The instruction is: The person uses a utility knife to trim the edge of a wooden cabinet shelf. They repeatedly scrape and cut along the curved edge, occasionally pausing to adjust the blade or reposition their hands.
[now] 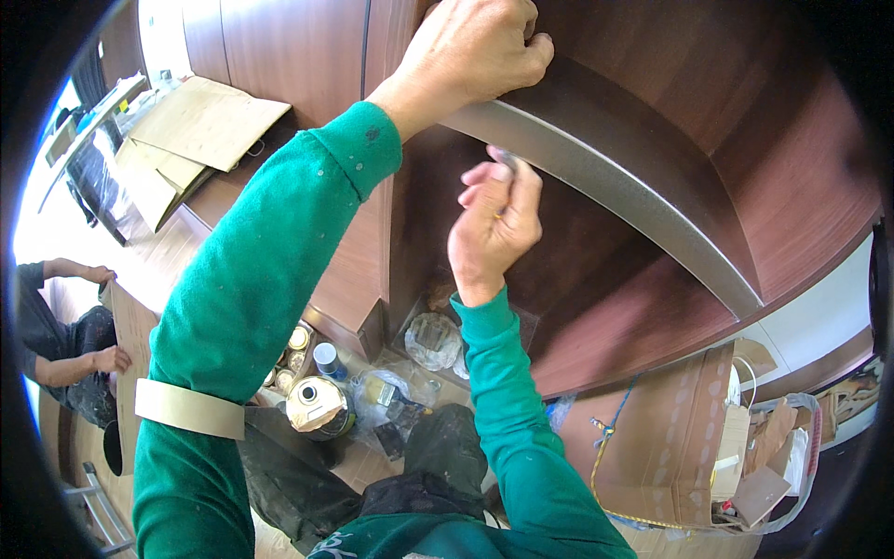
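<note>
My left hand [475,61] is closed in a fist above the left end of a brown wooden shelf [643,140]. Whatever its fingers hold, if anything, is hidden. A grey strip [615,186] runs along the shelf's front edge, bent by the lens. Just below that edge, my right hand [495,228] is closed, thumb against fingers, around a small dark thing [506,159] too blurred to name. Around my left sleeve sits a roll of cream-coloured tape [191,408].
Below me stand an open-topped can [317,406], a blue spray can [329,361] and a plastic bag [391,401]. A large cardboard box [661,433] with scraps is at lower right. Far left, another person [70,349] handles a brown board [135,354]. Cardboard sheets [200,121] lie behind.
</note>
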### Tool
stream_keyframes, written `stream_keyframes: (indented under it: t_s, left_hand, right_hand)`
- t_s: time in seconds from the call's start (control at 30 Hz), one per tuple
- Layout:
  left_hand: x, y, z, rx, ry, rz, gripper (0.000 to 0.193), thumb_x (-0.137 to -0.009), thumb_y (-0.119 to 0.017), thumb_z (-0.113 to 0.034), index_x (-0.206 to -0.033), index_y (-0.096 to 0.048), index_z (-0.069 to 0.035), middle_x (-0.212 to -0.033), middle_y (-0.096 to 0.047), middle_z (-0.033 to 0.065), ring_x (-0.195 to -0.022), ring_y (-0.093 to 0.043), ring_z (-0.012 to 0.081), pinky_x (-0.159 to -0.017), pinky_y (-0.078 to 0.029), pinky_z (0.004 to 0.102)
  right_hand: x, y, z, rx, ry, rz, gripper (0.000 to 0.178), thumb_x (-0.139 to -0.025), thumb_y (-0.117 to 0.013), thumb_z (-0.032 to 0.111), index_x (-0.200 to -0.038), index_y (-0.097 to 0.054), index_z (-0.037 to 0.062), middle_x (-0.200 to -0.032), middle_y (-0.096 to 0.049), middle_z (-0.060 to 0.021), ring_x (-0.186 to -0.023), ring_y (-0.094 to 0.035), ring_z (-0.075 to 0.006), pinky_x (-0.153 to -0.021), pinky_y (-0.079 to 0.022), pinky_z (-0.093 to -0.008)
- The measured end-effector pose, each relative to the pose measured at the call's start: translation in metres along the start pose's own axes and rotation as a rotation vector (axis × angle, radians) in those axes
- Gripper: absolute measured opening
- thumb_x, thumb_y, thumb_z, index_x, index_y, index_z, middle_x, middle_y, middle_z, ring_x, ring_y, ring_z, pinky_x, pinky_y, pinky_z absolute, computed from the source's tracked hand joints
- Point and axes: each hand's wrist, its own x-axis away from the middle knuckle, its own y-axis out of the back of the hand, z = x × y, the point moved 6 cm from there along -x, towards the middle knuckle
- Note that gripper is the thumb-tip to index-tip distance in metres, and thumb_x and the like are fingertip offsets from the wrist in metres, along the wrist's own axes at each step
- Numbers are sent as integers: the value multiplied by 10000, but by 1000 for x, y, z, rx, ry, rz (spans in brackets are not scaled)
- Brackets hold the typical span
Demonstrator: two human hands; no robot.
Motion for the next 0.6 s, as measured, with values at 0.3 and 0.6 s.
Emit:
stream_keyframes:
  t_s: [0.3,0.6]
  left_hand:
    - [1,-2,1,-1,-39,7,260,-850,-693,-191,-726,-650,33,-693,-657,233,-674,-666,427,-636,-543,472]
    - [6,7,-16,-46,-217,-160,233,-905,-762,-217,-1056,-690,-55,-816,-708,112,-687,-702,286,-597,-554,383]
  right_hand:
    - [24,56,29,182,93,210,428,-978,-571,17,-1398,-559,-64,-836,-714,-122,-658,-686,-177,-614,-561,-303]
    - [-6,115,48,813,299,327,590,-956,-599,85,-1515,-441,-18,-907,-736,-138,-652,-700,-278,-577,-570,-378]
